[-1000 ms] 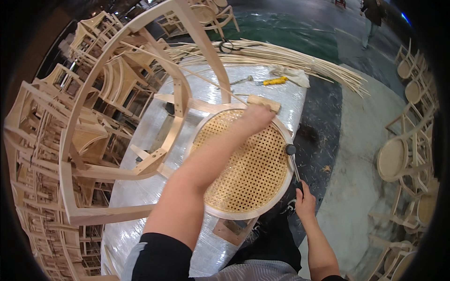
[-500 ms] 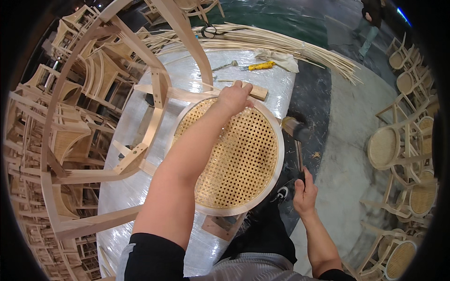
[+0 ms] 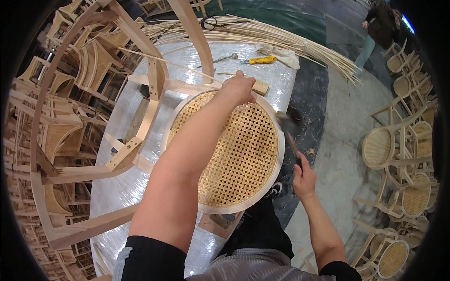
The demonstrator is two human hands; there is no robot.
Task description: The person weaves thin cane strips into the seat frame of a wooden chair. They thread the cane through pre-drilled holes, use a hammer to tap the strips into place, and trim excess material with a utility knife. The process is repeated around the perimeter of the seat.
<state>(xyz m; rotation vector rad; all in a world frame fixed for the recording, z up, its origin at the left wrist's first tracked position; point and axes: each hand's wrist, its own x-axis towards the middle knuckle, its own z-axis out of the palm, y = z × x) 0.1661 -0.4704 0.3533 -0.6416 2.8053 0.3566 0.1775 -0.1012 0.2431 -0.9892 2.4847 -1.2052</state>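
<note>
Hands both gripping: left hand (image 3: pixel 238 88) presses a wooden block (image 3: pixel 259 87) against the far rim of the round cane seat (image 3: pixel 234 154) on the wrapped surface (image 3: pixel 122 182); right hand (image 3: pixel 303 177) raises a hammer (image 3: pixel 288 125). Weave looks complete; edge-tapping seems unfinished.

Short black sleeves, bare forearms, grey top, black trousers.
</note>
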